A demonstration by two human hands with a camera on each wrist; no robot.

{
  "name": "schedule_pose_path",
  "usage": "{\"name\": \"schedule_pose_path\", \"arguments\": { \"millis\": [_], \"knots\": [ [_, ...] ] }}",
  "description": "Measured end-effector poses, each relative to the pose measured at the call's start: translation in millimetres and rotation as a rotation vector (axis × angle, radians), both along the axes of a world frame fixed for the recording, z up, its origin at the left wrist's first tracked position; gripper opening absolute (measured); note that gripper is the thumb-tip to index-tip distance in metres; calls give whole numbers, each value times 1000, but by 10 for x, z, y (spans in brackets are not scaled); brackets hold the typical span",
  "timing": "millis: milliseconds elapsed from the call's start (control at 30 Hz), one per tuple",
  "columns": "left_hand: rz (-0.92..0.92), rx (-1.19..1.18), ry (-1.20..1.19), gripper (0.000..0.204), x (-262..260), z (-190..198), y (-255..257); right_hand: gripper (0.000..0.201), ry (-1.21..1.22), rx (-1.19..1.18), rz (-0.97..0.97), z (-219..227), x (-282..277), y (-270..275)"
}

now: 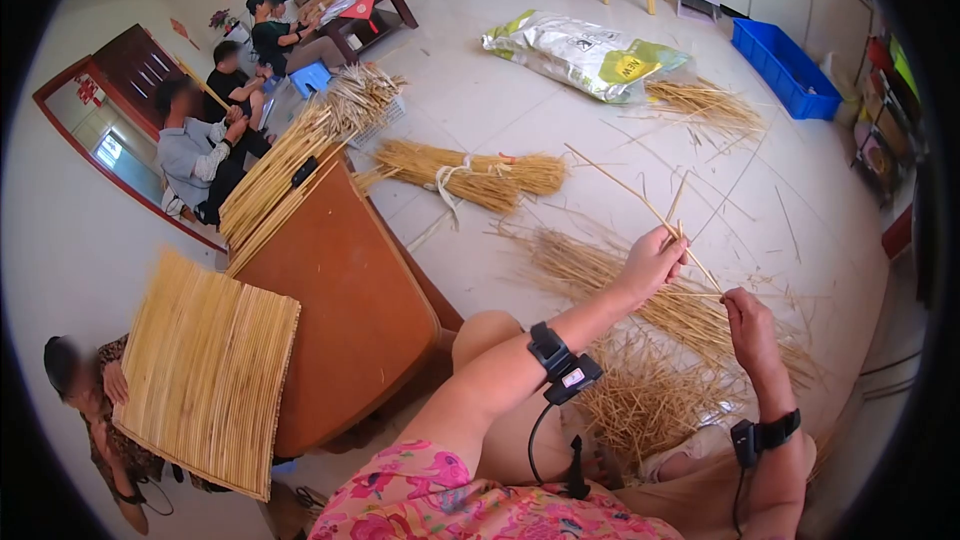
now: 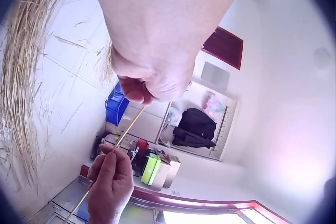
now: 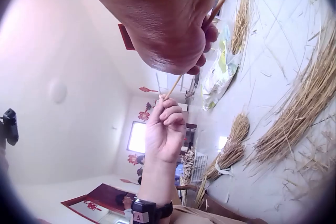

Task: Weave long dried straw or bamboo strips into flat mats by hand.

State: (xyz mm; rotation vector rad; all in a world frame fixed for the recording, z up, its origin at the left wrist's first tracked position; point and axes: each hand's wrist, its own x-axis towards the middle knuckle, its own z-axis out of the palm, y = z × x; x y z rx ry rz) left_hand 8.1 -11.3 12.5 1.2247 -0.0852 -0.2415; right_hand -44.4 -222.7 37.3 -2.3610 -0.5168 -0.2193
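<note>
Out in front of the body, my left hand pinches a thin straw-coloured stalk. Lower and to the right, my right hand grips the same stalk farther along. In the left wrist view the stalk runs straight between the two hands, and the right hand has its thumb and fingers closed round it. The right wrist view shows the left hand holding it with the fingertips. A second, shorter piece sticks up by the left fingers in the head view. Below lies a loose bundle of stalks.
Short cut straw is heaped by my feet. A tied bundle, a white-green sack and a blue bin lie beyond. At left stands a brown table with long stalks; a person holds a woven straw mat. Several people sit behind.
</note>
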Motion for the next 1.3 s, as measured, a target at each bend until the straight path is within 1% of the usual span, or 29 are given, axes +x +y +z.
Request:
{"name": "schedule_pose_path", "arguments": {
  "millis": [133, 233, 333, 400, 433, 500, 533, 600, 733, 767, 867, 900, 967, 1167, 1300],
  "knots": [
    [-66, -39, -35, 16, -13, -40, 12, 3, -94, -40, -25, -109, 18, -55],
    [-17, -27, 9, 17, -25, -28, 1, 4, -133, -40, -29, -104, 37, -64],
    [39, 67, 74, 17, -23, -49, 7, 4, -146, -20, -50, -70, 10, -49],
    [38, 134, 129, 17, -21, -71, 23, 5, -164, -13, -70, -83, 12, -38],
    [37, 168, 156, 17, -17, -81, 27, 4, -161, -20, -73, -94, 15, -39],
    [11, 155, 149, 16, -19, -102, 18, 4, -152, -34, -79, -111, 13, -43],
    [-1, 148, 145, 16, -18, -109, 13, 4, -83, -32, -84, -107, 7, -39],
    [-112, 157, 67, 15, -21, -122, -6, 5, 57, -30, -96, -90, -30, -10],
    [-345, 115, -15, 14, -103, -57, -87, 7, 90, -44, -25, -45, -66, 58],
    [-369, 123, 24, 14, -138, -19, -111, 7, 74, -31, -13, -61, -67, 65],
    [-298, 61, -25, 14, -160, -87, -155, 6, 5, 7, 1, -97, -59, 63],
    [-304, 104, -21, 14, -147, -107, -150, 6, -21, 19, 4, -101, -48, 59],
    [-306, 194, -11, 15, -132, -136, -117, 5, -17, -18, -24, -110, -63, 67],
    [-246, 89, 103, 18, -166, -175, -164, 6, -50, -35, -71, -172, -69, 122],
    [-249, 120, 110, 19, -147, -164, -163, 6, -8, -20, -102, -199, -63, 124]
  ]
}}
